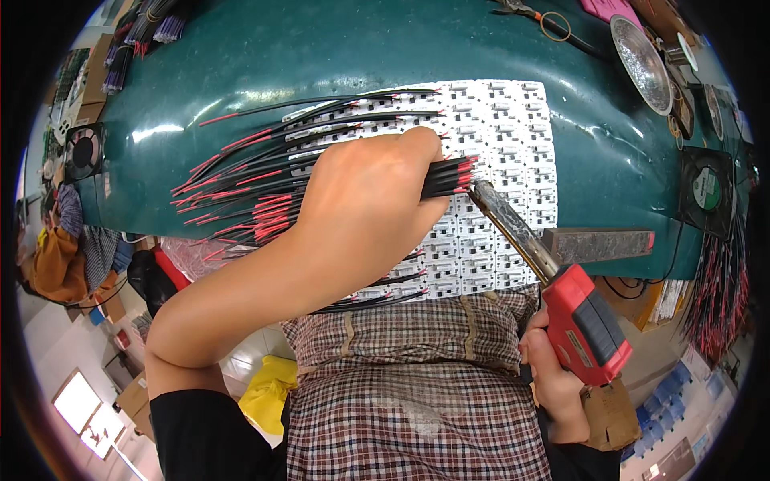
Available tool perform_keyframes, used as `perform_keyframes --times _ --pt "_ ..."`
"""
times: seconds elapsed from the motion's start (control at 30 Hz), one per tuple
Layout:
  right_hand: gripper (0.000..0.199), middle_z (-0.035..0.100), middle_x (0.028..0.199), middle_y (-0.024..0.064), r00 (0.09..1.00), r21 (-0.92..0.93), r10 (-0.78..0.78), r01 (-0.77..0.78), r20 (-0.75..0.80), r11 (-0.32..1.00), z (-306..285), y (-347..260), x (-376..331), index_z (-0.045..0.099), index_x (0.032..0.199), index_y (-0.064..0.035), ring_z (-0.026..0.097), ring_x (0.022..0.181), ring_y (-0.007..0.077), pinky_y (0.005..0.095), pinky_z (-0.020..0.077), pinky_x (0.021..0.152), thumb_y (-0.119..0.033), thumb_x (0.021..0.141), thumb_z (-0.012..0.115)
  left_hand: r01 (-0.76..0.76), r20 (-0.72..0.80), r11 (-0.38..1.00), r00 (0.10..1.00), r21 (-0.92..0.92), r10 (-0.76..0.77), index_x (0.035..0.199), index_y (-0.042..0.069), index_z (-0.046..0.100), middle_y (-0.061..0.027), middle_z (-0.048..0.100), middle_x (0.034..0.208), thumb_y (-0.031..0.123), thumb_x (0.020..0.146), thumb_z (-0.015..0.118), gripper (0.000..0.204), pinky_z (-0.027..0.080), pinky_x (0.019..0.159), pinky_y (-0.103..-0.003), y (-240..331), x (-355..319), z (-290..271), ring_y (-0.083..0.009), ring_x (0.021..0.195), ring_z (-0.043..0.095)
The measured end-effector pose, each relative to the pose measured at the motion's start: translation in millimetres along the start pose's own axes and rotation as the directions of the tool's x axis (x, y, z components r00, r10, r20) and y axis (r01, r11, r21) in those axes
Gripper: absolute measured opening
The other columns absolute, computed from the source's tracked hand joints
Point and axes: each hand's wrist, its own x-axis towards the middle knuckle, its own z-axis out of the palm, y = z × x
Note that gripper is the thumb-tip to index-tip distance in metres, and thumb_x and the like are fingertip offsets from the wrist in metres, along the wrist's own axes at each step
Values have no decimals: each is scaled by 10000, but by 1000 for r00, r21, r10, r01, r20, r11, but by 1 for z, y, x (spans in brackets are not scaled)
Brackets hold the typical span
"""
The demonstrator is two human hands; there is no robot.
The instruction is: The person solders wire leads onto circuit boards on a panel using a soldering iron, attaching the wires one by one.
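Note:
My left hand [369,180] is closed round a bundle of black wires [443,178], whose red-tipped ends point right over a white circuit board panel [550,180]. Rows of small components cover the panel. In my right hand [553,373] is a red and black soldering gun [581,329]. Its long, darkened tip reaches up and left, close beside the wire ends; whether they touch I cannot tell. More black and red wires [233,152] fan out leftward from the panel, some with their right ends lying on it. My left hand and forearm hide part of the panel.
On the green tabletop [321,48], a grey bar [601,244] lies right of the panel. A metal dish [642,64] and cutters [521,10] are at the far right. Small fans stand left [83,152] and right [706,188]. Red and black wires [718,297] hang at the right edge.

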Motion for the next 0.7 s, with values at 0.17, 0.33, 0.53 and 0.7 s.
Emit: perform_keyframes --times 0.17,0.33,0.53,0.7 --pt "40 566 765 39 999 -19 35 -35 10 999 1 0 2 581 917 -18 515 609 83 239 415 548 -32 914 618 -14 -13 1000 1000 20 15 827 12 617 -155 634 708 100 766 745 166 485 590 -407 -1 0 1 -346 656 635" --pt "60 569 764 41 1000 -17 8 -8 -13 1000 2 0 3 580 940 -14 506 604 74 228 401 539 -52 926 625 -9 7 999 1000 38 9 822 6 613 -159 634 710 100 754 742 174 487 597 -423 -1 2 2 -354 665 638" --pt "95 573 815 48 998 15 -57 57 -7 998 0 4 -1 568 987 -7 519 626 86 225 410 553 -61 932 624 1 21 998 1000 59 -2 818 1 614 -166 635 715 109 755 746 182 490 612 -429 1 3 2 -353 677 642" --pt "79 551 786 58 997 -35 -58 60 40 998 -4 8 -2 567 986 -12 512 630 97 227 406 550 -56 934 608 8 19 998 1000 60 -9 791 -1 615 -156 628 680 145 767 752 201 488 603 -422 -1 4 2 -346 637 631"
